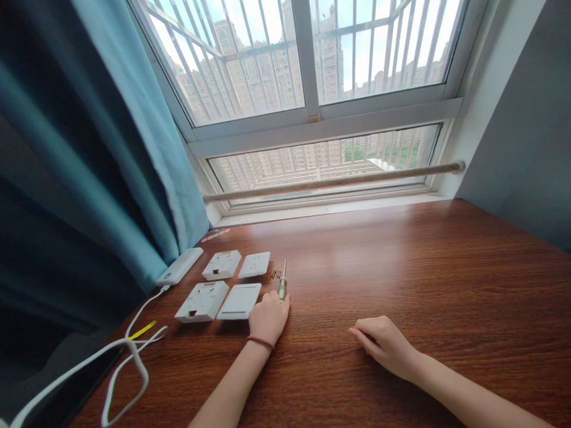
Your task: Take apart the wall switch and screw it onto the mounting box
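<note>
My left hand (269,319) rests on the table, fingers curled, with the end of a small screwdriver (282,289) between thumb and forefinger. The screwdriver has a grey and yellow handle, and its shaft points toward the window. Just left of that hand lies a white switch panel (239,302); behind it is a white socket panel (254,265). Several small screws (275,274) lie beside the shaft. Two white mounting boxes, a near one (203,302) and a far one (222,264), sit further left. My right hand (386,346) is loosely closed on the wood, nothing visible in it.
A white power strip or charger (181,267) with a white cable (141,306) lies by the blue curtain (147,178) at the left. A yellow strip (143,330) sits by the cable. The brown wooden table (401,255) reaches to the window sill, with a rail (339,181) above.
</note>
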`<move>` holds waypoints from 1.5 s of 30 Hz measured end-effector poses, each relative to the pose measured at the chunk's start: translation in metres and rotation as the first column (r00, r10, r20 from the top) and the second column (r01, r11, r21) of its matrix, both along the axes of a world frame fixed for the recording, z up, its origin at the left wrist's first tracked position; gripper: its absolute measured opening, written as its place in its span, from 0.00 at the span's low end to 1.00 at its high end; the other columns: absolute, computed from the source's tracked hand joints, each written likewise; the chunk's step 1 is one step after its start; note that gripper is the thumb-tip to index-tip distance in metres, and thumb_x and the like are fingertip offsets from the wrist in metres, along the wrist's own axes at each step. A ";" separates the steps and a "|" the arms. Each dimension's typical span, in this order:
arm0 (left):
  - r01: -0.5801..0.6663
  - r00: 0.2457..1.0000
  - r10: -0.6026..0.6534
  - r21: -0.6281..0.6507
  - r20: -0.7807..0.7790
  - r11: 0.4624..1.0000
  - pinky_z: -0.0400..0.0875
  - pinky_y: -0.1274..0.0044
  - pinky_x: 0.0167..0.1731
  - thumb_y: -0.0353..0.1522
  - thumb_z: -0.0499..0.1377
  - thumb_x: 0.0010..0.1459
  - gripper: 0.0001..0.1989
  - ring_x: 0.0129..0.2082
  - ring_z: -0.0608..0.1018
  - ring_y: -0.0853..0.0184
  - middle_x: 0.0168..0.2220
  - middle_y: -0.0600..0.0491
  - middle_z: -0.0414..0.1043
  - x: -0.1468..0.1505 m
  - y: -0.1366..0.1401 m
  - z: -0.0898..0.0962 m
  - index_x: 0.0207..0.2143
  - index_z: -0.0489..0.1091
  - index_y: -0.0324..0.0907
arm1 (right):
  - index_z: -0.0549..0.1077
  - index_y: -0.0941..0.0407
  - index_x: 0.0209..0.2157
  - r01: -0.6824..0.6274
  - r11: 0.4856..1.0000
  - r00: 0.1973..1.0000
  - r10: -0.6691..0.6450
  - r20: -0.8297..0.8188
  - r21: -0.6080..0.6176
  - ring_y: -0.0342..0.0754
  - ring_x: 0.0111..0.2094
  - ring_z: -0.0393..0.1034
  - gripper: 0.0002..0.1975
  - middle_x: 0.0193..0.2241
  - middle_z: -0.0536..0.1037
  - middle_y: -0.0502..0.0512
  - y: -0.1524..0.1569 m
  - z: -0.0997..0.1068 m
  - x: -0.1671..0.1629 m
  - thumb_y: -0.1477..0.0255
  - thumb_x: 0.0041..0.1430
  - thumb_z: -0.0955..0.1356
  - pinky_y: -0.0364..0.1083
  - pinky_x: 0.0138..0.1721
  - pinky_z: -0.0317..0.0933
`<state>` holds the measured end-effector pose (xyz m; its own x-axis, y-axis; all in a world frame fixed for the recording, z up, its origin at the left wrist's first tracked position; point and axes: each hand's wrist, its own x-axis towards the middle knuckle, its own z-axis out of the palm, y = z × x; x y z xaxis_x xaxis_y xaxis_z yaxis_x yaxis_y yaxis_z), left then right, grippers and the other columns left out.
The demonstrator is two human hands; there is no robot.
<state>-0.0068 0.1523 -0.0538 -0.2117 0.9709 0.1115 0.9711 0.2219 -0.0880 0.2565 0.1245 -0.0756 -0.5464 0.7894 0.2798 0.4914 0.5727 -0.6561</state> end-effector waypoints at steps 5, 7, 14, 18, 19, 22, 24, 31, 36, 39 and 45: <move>0.190 0.976 -0.202 0.131 0.081 0.973 0.62 0.76 0.25 0.41 0.42 0.61 0.17 0.27 0.75 0.62 0.28 0.50 0.70 0.010 -0.012 0.007 0.29 0.62 0.40 | 0.64 0.56 0.18 0.025 1.000 1.000 -0.025 -0.001 0.009 0.40 0.19 0.59 0.20 0.16 0.66 0.48 -0.001 0.003 0.000 0.67 0.63 0.57 0.41 0.24 0.51; 0.350 0.906 -0.391 0.233 0.161 0.907 0.60 0.77 0.25 0.39 0.43 0.61 0.16 0.25 0.73 0.67 0.25 0.52 0.67 0.020 -0.024 0.007 0.27 0.60 0.41 | 0.67 0.56 0.23 0.047 0.999 0.997 -0.048 -0.061 -0.017 0.42 0.22 0.62 0.16 0.19 0.69 0.50 -0.002 0.007 0.001 0.67 0.62 0.57 0.41 0.26 0.53; 0.621 0.604 -0.709 0.343 0.364 0.705 0.57 0.80 0.22 0.33 0.47 0.59 0.08 0.21 0.68 0.71 0.23 0.55 0.63 0.062 -0.064 0.005 0.26 0.57 0.42 | 0.69 0.57 0.34 0.011 0.985 0.948 -0.066 -0.311 -0.175 0.41 0.20 0.60 0.10 0.20 0.67 0.49 -0.014 0.018 -0.006 0.66 0.60 0.60 0.40 0.23 0.55; 0.678 0.561 -0.750 0.325 0.350 0.659 0.58 0.79 0.21 0.32 0.52 0.55 0.05 0.21 0.68 0.71 0.23 0.55 0.64 0.069 -0.067 0.002 0.27 0.58 0.42 | 0.69 0.58 0.32 0.006 0.974 0.923 -0.093 -0.375 -0.226 0.41 0.21 0.59 0.09 0.22 0.66 0.49 -0.020 0.022 -0.010 0.67 0.59 0.62 0.40 0.23 0.55; 0.687 0.559 -0.758 0.324 0.336 0.651 0.58 0.79 0.20 0.32 0.53 0.53 0.05 0.20 0.68 0.71 0.23 0.55 0.64 0.069 -0.067 0.001 0.27 0.58 0.42 | 0.69 0.58 0.33 0.006 0.971 0.914 -0.102 -0.394 -0.238 0.41 0.23 0.61 0.08 0.24 0.67 0.50 -0.021 0.023 -0.011 0.67 0.58 0.63 0.40 0.24 0.56; 0.722 0.540 -0.790 0.324 0.290 0.612 0.58 0.78 0.19 0.34 0.57 0.49 0.08 0.20 0.69 0.70 0.23 0.55 0.65 0.068 -0.065 -0.002 0.28 0.59 0.42 | 0.69 0.57 0.32 -0.016 0.953 0.888 -0.126 -0.443 -0.303 0.43 0.27 0.63 0.08 0.28 0.68 0.51 -0.021 0.024 -0.013 0.66 0.57 0.65 0.40 0.27 0.58; 0.762 0.501 -0.817 0.302 0.285 0.573 0.59 0.78 0.19 0.38 0.58 0.48 0.11 0.21 0.70 0.69 0.24 0.54 0.66 0.067 -0.065 -0.004 0.29 0.60 0.42 | 0.68 0.57 0.31 -0.042 0.928 0.872 -0.147 -0.467 -0.371 0.43 0.27 0.63 0.09 0.27 0.67 0.51 -0.022 0.023 -0.014 0.65 0.57 0.65 0.40 0.27 0.58; 0.925 0.302 -0.917 0.151 0.261 0.348 0.61 0.77 0.21 0.50 0.50 0.53 0.21 0.22 0.72 0.67 0.25 0.54 0.69 0.060 -0.059 0.002 0.34 0.62 0.40 | 0.63 0.56 0.29 0.014 0.887 0.793 -0.292 -0.535 -0.462 0.42 0.25 0.60 0.12 0.24 0.64 0.48 -0.019 0.018 -0.012 0.63 0.60 0.58 0.41 0.28 0.57; 0.909 0.376 -0.921 0.149 0.104 0.389 0.56 0.77 0.20 0.35 0.48 0.60 0.10 0.21 0.69 0.70 0.23 0.56 0.67 0.049 -0.052 0.008 0.28 0.60 0.41 | 0.60 0.55 0.25 0.366 0.877 0.827 -0.460 -0.323 -0.312 0.42 0.20 0.57 0.14 0.18 0.60 0.46 0.015 0.024 0.016 0.62 0.59 0.57 0.42 0.23 0.52; 0.890 0.416 -0.906 0.172 0.075 0.422 0.55 0.77 0.21 0.32 0.48 0.60 0.10 0.20 0.68 0.72 0.22 0.56 0.65 0.043 -0.048 0.011 0.25 0.58 0.41 | 0.64 0.56 0.25 0.539 0.840 0.841 -0.541 -0.022 -0.070 0.45 0.24 0.61 0.13 0.22 0.67 0.50 0.039 0.032 0.051 0.64 0.58 0.58 0.44 0.27 0.53; 0.884 0.424 -0.903 0.190 0.061 0.428 0.54 0.77 0.21 0.31 0.48 0.61 0.11 0.20 0.67 0.72 0.22 0.57 0.64 0.041 -0.049 0.012 0.24 0.58 0.41 | 0.68 0.57 0.28 0.728 0.673 0.565 -0.697 0.441 0.131 0.51 0.30 0.68 0.14 0.29 0.73 0.60 0.057 0.022 0.121 0.63 0.57 0.59 0.45 0.27 0.52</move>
